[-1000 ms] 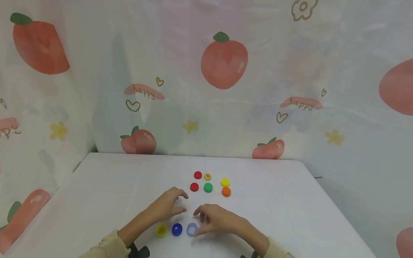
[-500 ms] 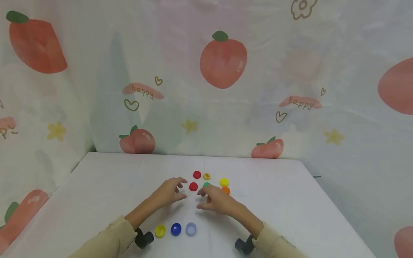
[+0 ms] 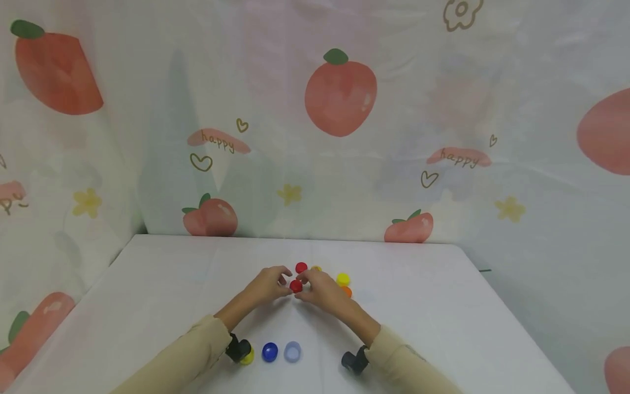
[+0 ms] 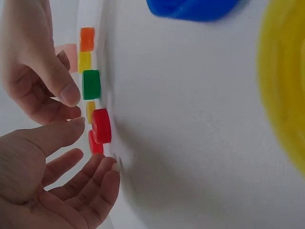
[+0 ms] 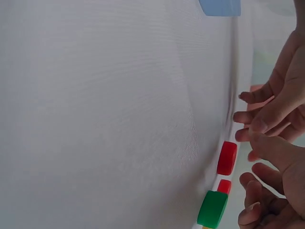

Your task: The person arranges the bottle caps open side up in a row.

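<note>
My left hand point(image 3: 268, 285) and right hand point(image 3: 321, 290) face each other over the white table, on either side of a red bottle cap point(image 3: 296, 286). Both have loosely bent, parted fingers with nothing between them. In the left wrist view, the left thumb and fingertips come close to that red cap. A second red cap point(image 3: 301, 267) lies just beyond. The green cap point(image 4: 91, 85), hidden by the right hand in the head view, sits beside the nearer red one. In the right wrist view the two thumb tips overlap above the red cap point(image 5: 227, 158).
Farther right lie a yellow cap point(image 3: 343, 279) and a partly covered orange cap point(image 3: 346, 291). A small gold-yellow cap point(image 3: 316, 268) is behind the right hand. Nearer me are a dark blue cap point(image 3: 269, 352), a pale blue cap point(image 3: 292, 352) and a yellow cap point(image 3: 248, 356) under the left wrist camera.
Both hands have moved forward over the table. The right hand has gone from beside the pale blue cap to the nearer red cap, covering the green one. The caps have not visibly moved.
</note>
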Demonstrator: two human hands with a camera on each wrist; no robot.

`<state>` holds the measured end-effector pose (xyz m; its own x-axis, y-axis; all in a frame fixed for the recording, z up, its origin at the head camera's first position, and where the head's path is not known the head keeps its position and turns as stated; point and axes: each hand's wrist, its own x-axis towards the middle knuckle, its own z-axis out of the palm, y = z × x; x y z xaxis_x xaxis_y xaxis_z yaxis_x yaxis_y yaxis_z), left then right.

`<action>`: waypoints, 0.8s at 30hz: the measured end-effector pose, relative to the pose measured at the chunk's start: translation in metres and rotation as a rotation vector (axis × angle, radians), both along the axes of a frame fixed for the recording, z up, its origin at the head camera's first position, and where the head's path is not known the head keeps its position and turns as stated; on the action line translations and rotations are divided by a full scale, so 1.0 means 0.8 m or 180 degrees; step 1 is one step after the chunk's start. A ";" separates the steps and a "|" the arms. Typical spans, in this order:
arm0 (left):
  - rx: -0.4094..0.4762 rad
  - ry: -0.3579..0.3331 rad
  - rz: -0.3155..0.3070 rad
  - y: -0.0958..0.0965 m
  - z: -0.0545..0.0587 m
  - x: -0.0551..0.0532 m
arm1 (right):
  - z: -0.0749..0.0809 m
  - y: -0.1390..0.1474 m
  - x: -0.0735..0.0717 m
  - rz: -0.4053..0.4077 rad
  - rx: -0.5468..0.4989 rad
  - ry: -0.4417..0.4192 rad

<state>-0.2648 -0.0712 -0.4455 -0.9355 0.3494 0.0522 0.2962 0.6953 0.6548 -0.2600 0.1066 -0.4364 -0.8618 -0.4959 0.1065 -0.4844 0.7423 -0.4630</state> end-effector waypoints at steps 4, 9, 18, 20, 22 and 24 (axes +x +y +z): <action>0.0025 0.0011 -0.0045 0.000 -0.003 -0.006 | -0.002 -0.006 -0.007 -0.0148 0.0122 0.0026; -0.0004 -0.0030 -0.0056 0.004 -0.009 -0.011 | -0.004 -0.009 -0.013 -0.0273 0.0238 0.0042; -0.0144 -0.0026 0.0060 0.011 -0.017 -0.017 | -0.011 -0.010 -0.020 -0.0418 0.0360 0.0002; -0.0199 -0.0007 0.0075 0.012 -0.018 -0.018 | -0.013 -0.010 -0.022 -0.0408 0.0380 0.0027; -0.0211 0.0022 0.0080 0.012 -0.018 -0.018 | -0.014 -0.009 -0.023 -0.0383 0.0405 0.0058; -0.0215 0.0050 0.0086 0.013 -0.019 -0.019 | -0.015 -0.009 -0.024 -0.0347 0.0434 0.0081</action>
<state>-0.2801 -0.0608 -0.4611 -0.9440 0.3271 0.0442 0.2865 0.7457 0.6015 -0.2794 0.0991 -0.4484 -0.9091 -0.4111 0.0671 -0.4079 0.8462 -0.3429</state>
